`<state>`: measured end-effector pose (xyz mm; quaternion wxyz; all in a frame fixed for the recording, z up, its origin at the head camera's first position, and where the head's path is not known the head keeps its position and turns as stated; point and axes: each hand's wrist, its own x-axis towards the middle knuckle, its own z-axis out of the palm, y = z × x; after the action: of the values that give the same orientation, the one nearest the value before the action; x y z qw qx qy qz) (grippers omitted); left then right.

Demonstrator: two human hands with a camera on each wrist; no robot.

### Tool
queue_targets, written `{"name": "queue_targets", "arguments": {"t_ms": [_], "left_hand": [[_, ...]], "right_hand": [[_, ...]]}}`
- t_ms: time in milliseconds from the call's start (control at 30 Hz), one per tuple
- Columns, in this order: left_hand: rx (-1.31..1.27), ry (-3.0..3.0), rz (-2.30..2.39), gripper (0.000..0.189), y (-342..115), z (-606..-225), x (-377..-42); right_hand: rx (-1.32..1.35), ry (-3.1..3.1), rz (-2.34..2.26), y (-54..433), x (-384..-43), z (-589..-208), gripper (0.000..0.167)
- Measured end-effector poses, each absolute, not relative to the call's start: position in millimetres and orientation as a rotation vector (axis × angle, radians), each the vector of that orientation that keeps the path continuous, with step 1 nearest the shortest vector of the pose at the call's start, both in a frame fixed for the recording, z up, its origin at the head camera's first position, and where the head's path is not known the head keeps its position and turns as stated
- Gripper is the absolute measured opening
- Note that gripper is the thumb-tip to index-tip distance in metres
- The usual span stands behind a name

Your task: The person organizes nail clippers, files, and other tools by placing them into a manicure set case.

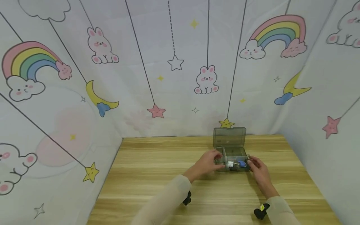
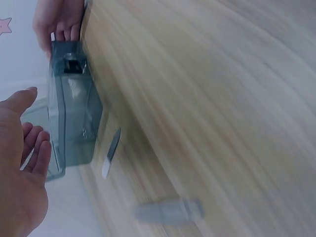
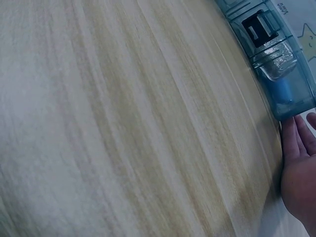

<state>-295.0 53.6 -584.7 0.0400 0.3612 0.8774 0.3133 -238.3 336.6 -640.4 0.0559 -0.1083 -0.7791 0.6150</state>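
Note:
A translucent grey-green compartment box [image 1: 237,169] stands on the table with its lid [image 1: 229,137] raised at the back. In its front right compartment lie a white-and-clear piece [image 1: 231,164] and a blue piece [image 1: 242,163]; through the front wall, the right wrist view shows something clear and glittery [image 3: 279,60]. My left hand [image 1: 208,162] is at the box's left end, fingers loosely bent with nothing visible between them. The straight fingers of my right hand [image 1: 260,173] touch the right end. A black latch [image 3: 259,28] sits on the front wall.
In the left wrist view, a slim pointed piece [image 2: 112,152] with a white end lies on the table near the box. Below it is a blurred grey cylinder-like thing [image 2: 169,211]. A patterned cloth wall [image 1: 180,93] rises behind the table [image 1: 157,175].

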Motion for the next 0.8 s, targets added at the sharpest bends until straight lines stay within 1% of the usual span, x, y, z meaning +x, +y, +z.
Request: {"name": "queue_targets", "arguments": {"t_ms": [267,533,800], "left_hand": [[1.054,2.728,0.997,0.045,8.2,-585.9,-298.2],[0.897,2.759,0.977,0.042,-33.1,-601.1,-296.9],[0.853,2.749,0.944,0.037,-57.8,-611.8,-293.9]], "right_hand": [[-0.338,-2.370,1.881,337.7,-238.0,-641.5,0.052],[-0.333,-2.402,1.860,335.8,-234.1,-641.4,0.055],[-0.330,-2.349,1.868,336.6,-236.3,-641.8,0.052]]}}
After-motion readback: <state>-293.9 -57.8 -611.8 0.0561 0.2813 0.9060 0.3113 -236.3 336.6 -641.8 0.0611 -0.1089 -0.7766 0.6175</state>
